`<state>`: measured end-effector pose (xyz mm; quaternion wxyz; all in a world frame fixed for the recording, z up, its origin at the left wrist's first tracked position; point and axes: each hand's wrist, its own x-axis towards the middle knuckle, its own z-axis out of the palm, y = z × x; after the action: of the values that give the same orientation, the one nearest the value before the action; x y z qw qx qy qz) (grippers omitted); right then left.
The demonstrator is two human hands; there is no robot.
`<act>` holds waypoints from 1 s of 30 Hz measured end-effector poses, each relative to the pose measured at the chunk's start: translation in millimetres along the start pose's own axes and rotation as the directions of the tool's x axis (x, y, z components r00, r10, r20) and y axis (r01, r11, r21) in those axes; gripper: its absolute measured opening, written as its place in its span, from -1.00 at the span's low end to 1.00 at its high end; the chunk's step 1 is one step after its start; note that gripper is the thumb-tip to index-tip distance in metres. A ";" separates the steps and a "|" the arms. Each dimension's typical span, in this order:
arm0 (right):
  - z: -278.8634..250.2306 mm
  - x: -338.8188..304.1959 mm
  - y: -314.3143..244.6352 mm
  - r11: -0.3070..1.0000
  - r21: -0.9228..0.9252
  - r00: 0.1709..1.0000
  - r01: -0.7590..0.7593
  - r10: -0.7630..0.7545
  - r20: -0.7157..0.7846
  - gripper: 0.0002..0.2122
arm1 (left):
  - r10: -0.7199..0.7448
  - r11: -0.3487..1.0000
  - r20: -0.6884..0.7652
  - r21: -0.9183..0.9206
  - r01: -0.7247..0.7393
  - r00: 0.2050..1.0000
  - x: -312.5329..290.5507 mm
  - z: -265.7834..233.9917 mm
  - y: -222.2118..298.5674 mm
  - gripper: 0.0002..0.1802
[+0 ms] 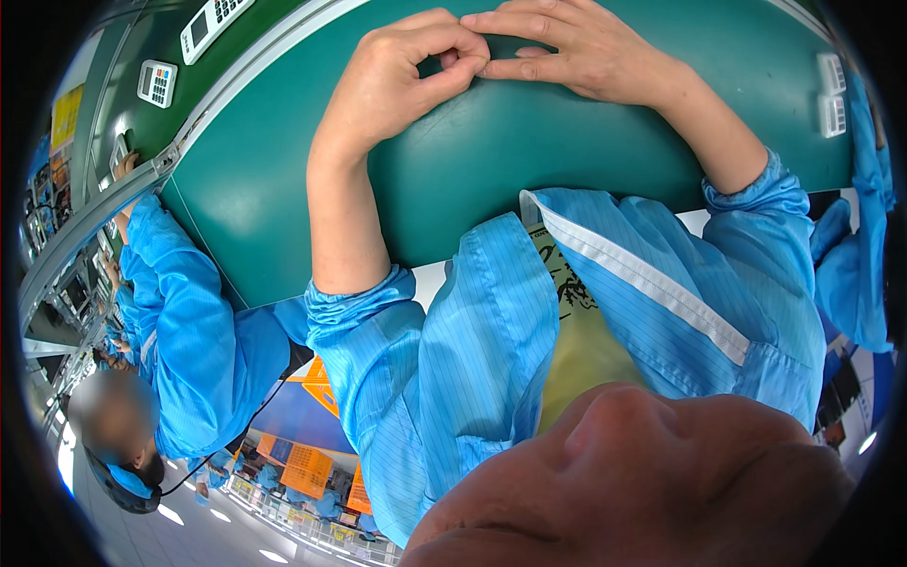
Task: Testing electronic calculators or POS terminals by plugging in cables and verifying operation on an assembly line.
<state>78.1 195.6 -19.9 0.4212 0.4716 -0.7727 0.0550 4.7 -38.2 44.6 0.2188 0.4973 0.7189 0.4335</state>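
Both of my hands meet above the green tabletop [529, 142], at its far middle. My left hand [406, 80] is curled, its thumb and forefinger closed in a pinch. The pinched tips touch the fingertips of my right hand [586, 47]. Fingers of the right hand are stretched toward the left and spread apart, with a gap between them. Whether something tiny sits in the left pinch is too small to make out. Blue sleeves [756, 189] are pushed up on both forearms.
A metal rail [236, 80] borders the table at the far left. Beyond it lie a white keypad device [157, 83] and a longer one [210, 28]. Two white devices [831, 94] sit at the right edge. A blue-clad co-worker [189, 331] is close on the left; orange crates [307, 470] stand behind.
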 end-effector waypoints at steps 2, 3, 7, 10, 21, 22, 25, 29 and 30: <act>0.4 -0.7 0.1 1.000 -0.002 1.000 -0.006 0.006 0.002 -0.59 | 0.024 1.000 -0.006 0.008 -0.024 1.000 -0.1 2.6 1.8 -0.92; 1.4 -0.9 0.3 1.000 0.007 1.000 -0.014 0.014 -0.010 -0.58 | 0.037 0.999 -0.017 0.025 -0.036 0.999 -0.4 3.2 1.9 -0.93; 0.4 -4.1 0.7 1.000 0.000 0.999 -0.021 0.021 -0.025 -0.54 | 0.002 1.000 -0.031 0.013 -0.002 1.000 1.0 4.1 -1.3 -0.94; -1.9 -7.5 1.2 1.000 -0.002 0.999 -0.024 0.024 -0.030 -0.52 | -0.026 0.998 -0.043 0.059 0.029 0.999 2.7 1.4 -5.8 -0.96; -13.5 -21.5 -2.0 0.999 0.016 0.999 -0.047 0.046 0.011 -0.54 | -0.001 0.998 0.001 -0.060 0.001 1.000 12.1 16.7 -2.0 -0.89; -15.8 -23.0 -2.6 0.999 0.014 0.999 -0.047 0.047 0.020 -0.54 | 0.009 0.998 0.012 -0.066 -0.008 1.000 12.5 18.2 -0.9 -0.89; -24.7 -25.8 -2.4 1.000 -0.008 0.999 -0.029 0.030 0.038 -0.54 | 0.009 0.999 0.011 -0.037 -0.009 1.000 15.5 24.2 5.9 -0.90; -37.3 -29.4 3.1 1.000 -0.013 0.999 -0.010 0.010 0.034 -0.54 | 0.022 1.000 -0.015 0.009 -0.022 1.000 23.7 30.9 18.2 -0.91; -39.3 -29.3 4.5 1.000 -0.014 1.000 -0.007 0.008 0.027 -0.54 | 0.028 0.999 -0.035 0.033 -0.027 0.999 26.3 32.1 22.2 -0.92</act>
<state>104.0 237.0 -13.9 0.4139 0.4665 -0.7804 0.0447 29.5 1.5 49.3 0.1920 0.5030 0.7227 0.4335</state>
